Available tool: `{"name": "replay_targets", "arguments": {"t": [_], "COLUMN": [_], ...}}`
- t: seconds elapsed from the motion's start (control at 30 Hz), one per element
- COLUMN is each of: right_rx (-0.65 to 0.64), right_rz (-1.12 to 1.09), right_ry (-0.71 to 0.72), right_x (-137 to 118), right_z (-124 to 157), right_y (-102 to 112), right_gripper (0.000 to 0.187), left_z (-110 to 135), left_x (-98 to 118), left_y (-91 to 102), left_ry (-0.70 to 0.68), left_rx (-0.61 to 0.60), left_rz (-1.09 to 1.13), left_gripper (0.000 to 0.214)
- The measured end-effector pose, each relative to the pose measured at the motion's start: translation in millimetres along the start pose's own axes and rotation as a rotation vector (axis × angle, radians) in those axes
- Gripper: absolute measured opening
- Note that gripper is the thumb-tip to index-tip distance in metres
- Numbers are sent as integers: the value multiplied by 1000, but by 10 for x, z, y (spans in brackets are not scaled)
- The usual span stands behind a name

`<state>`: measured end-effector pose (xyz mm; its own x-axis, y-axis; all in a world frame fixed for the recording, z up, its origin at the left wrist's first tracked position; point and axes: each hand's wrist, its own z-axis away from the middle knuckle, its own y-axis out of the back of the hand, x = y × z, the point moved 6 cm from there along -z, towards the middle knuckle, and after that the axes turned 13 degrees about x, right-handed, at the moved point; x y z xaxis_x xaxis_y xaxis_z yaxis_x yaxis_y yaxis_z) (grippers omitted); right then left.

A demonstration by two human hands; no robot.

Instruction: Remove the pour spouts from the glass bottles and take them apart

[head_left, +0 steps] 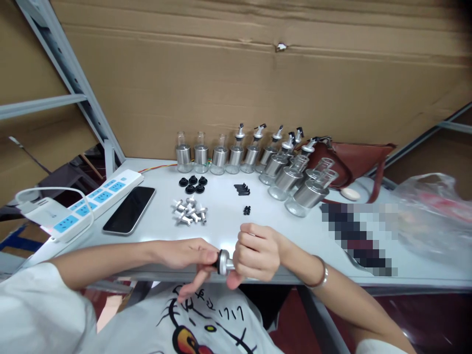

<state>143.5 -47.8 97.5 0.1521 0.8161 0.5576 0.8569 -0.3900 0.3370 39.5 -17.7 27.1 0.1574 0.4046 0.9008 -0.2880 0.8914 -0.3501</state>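
At the table's front edge my left hand (191,258) pinches the black stopper end of a silver pourer spout (223,262). My right hand (257,253) is closed in a fist around the spout's narrow end, hiding its tip. Beyond the hands lie a pile of silver spouts (191,211), several black rubber stoppers (192,184), a row of black pins (242,189) and some tiny black pieces (247,210). Glass bottles with steel sleeves (220,156) stand at the back, some with pourers fitted and some with bare necks.
To the left are a phone (130,210) and a white power strip (96,200) with a cable. A brown bag (356,164), a white oval object (350,193), a blurred patch (356,236) and a plastic bag (435,216) lie right. Cardboard (236,83) walls the back.
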Motion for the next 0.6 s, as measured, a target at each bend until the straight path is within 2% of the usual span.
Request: {"name": "replay_targets", "arguments": {"t": [0.2,0.27,0.33,0.47,0.6], "right_rx": [-35,-46,-54,-58,-75], "right_rz": [94,131,158,214,188], "right_ry": [14,-2,-25,-67,-136], "right_x": [67,104,145,181,164], "right_z": [64,87,104,102,130], "right_y": [27,28,27,32,41], "right_gripper": [44,42,43,48,50], "left_z": [12,22,25,54,170], "left_x": [35,65,130,335,608], "left_y": [-26,-9,46,130,96], "left_ry": [-6,-22,-66,-162,-349], "left_rx": [-17,-4,64,200,338], "left_rz": [125,104,-9,-473,-1291], "left_gripper": [50,51,50,40,30]}}
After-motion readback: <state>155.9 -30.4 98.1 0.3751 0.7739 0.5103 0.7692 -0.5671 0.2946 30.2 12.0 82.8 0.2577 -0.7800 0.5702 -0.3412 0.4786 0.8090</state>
